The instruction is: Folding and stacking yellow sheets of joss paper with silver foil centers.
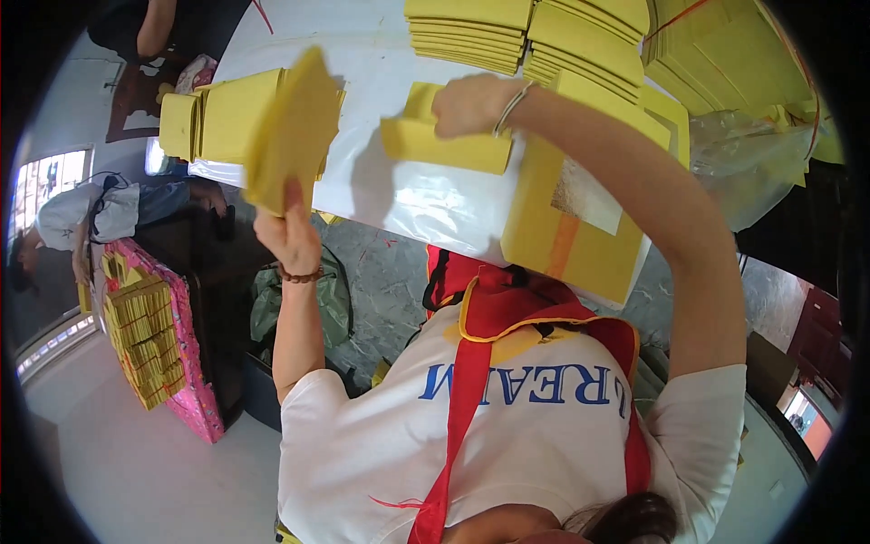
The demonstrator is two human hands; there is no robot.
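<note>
My left hand (290, 231) is raised at the table's left near edge, its thumb and fingers closed round an upright sheaf of yellow paper (294, 136), slightly blurred. Farther right, my right hand (476, 104) is curled over a folded yellow paper piece (444, 152) that lies on the white tabletop (362, 195). Its fingertips are mostly hidden, and they appear to grip the fold. Behind the sheaf, a row of yellow folded papers (237, 113) stands packed on the table. A yellow box (535, 222) with an orange tape strip sits under my right forearm.
Tall stacks of folded yellow paper (580, 41) fill the table's far right, beside a clear plastic bag (748, 163). At left, a person in a white cap (68, 218) is near bundled yellow papers (145, 340) on a pink cloth (201, 390). A green bag (335, 299) lies below the table.
</note>
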